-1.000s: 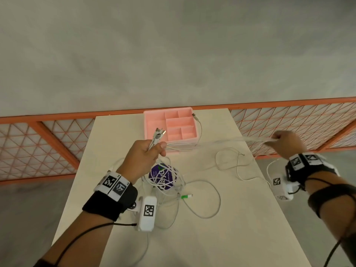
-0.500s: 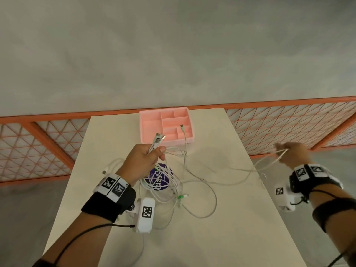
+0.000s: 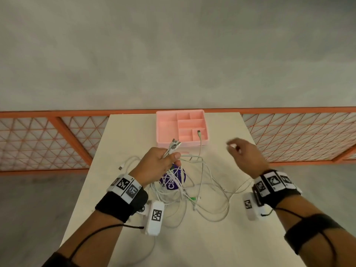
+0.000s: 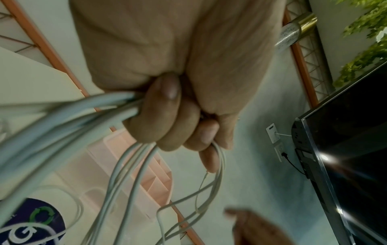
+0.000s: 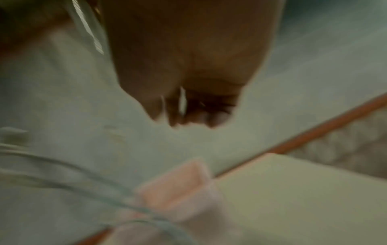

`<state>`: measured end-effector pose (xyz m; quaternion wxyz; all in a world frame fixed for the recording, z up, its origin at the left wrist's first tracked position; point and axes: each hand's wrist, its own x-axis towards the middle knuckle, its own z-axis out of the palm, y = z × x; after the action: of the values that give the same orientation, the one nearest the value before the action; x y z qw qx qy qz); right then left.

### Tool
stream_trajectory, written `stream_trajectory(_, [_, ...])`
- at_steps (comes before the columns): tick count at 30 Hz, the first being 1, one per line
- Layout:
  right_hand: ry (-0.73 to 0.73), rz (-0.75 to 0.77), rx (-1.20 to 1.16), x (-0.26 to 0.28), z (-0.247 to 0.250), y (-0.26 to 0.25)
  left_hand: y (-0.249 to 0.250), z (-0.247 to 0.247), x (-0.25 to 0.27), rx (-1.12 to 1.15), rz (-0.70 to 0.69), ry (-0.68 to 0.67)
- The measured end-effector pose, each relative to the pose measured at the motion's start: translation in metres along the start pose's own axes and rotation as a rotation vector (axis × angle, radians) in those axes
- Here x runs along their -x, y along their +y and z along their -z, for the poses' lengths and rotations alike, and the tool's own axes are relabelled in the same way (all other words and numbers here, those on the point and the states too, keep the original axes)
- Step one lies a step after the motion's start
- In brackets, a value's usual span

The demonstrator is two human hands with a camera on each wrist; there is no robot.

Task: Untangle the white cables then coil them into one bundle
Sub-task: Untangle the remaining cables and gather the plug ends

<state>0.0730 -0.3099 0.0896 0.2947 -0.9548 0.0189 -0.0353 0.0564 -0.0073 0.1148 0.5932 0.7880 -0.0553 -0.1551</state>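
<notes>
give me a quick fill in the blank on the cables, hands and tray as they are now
1. The ____ hand grips a bunch of white cables.
2. One cable's plug lies inside the ____ tray.
3. The right hand is raised ____ the table.
4. A ____ round sticker shows under the cables.

Missing words: left; pink; above; purple

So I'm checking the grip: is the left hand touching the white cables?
Touching. The left wrist view shows the left hand with fingers curled around the white cables.
</notes>
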Motion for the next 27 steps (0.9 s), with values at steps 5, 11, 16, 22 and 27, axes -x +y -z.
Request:
stream_trajectory(5, [-0.218,0.319,-0.426,0.024,-0.031,-0.119,-0.001,-0.001,-0.002,0.072,-0.047,0.035])
stream_trajectory(11, [-0.298,0.260,-0.422,0.023,-0.068,-0.137,0.002,0.014,-0.003,0.095,-0.181,0.408])
stream_trajectory(16, [-0.320,0.468,-0.326,0.025,-0.086,-0.158,0.024,0.016,0.001,0.544,-0.176,0.364])
stream_trajectory(22, [-0.410,0.315,-0.377,0.021,-0.097,-0.141,0.046,0.033,-0.004,0.788,-0.244,0.455])
stream_trajectory(27, [-0.487,0.219,0.073,0.012,-0.077,-0.051,0.013,0.063,-0.006,0.866,-0.194,0.591])
